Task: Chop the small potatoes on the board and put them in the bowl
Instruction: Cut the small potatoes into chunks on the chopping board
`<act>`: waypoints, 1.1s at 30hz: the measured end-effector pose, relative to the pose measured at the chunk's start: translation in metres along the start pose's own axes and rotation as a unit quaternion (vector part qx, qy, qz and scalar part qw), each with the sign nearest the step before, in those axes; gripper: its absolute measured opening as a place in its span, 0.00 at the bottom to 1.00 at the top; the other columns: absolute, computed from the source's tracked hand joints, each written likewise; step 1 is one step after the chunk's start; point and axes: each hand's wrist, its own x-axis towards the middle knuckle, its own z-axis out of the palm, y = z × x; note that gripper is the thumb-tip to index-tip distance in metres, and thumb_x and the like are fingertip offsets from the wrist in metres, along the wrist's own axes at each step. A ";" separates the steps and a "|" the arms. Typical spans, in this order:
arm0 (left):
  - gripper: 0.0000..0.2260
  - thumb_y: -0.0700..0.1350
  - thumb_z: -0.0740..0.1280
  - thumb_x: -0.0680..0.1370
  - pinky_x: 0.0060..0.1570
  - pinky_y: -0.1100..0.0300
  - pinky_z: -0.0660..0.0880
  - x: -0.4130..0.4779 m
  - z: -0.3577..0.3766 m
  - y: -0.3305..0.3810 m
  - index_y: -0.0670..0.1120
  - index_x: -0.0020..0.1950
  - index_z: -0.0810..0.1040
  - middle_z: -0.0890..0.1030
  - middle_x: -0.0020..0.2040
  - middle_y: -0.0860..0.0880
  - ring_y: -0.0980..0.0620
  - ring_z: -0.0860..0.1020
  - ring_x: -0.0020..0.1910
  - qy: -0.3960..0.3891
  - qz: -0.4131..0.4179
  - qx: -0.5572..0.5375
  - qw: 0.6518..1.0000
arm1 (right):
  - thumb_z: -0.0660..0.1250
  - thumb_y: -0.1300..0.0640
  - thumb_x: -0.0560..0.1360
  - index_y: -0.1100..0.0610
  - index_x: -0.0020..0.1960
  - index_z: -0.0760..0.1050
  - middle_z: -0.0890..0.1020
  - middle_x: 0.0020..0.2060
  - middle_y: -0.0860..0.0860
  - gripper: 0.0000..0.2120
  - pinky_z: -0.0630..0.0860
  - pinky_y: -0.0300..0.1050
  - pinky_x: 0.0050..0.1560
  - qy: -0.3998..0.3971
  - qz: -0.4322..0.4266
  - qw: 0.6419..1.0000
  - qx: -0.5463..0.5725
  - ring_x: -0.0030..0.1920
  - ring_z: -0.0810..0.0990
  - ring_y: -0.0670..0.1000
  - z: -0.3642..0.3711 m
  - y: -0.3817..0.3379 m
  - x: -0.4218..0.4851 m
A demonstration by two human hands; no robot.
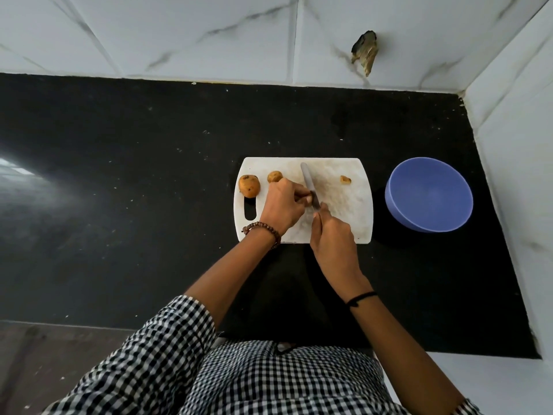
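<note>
A white cutting board lies on the black counter. My left hand pinches a small potato, mostly hidden under its fingers. My right hand grips a knife whose blade rests across that potato, tip pointing away from me. Two whole potatoes lie at the board's left end, one large and one smaller. A small cut piece sits near the board's far right. The blue bowl stands right of the board and looks empty.
The black counter stretches far to the left. White marble-tiled walls close off the back and the right side, the right one just beyond the bowl. A handle slot is cut into the board's left end.
</note>
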 end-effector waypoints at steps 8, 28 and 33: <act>0.07 0.35 0.70 0.75 0.41 0.80 0.71 -0.003 0.002 -0.002 0.39 0.51 0.84 0.85 0.47 0.46 0.57 0.80 0.46 0.010 0.000 0.003 1.000 | 0.56 0.54 0.85 0.59 0.78 0.61 0.81 0.46 0.57 0.23 0.82 0.55 0.44 -0.016 -0.012 0.997 -0.074 0.44 0.82 0.57 -0.003 0.003 -0.009; 0.07 0.38 0.73 0.73 0.51 0.70 0.74 -0.007 -0.001 0.003 0.37 0.49 0.84 0.84 0.47 0.45 0.55 0.80 0.48 0.035 -0.009 -0.016 0.999 | 0.58 0.49 0.83 0.53 0.69 0.75 0.79 0.37 0.49 0.17 0.74 0.45 0.34 -0.027 -0.004 0.999 -0.028 0.35 0.78 0.48 -0.053 0.043 -0.080; 0.05 0.35 0.69 0.75 0.47 0.70 0.73 -0.005 -0.002 0.003 0.38 0.49 0.84 0.84 0.46 0.45 0.55 0.79 0.47 0.012 0.002 0.009 1.000 | 0.61 0.45 0.82 0.53 0.53 0.76 0.79 0.34 0.48 0.12 0.79 0.49 0.36 0.017 0.007 0.998 0.057 0.34 0.79 0.46 -0.063 0.051 -0.073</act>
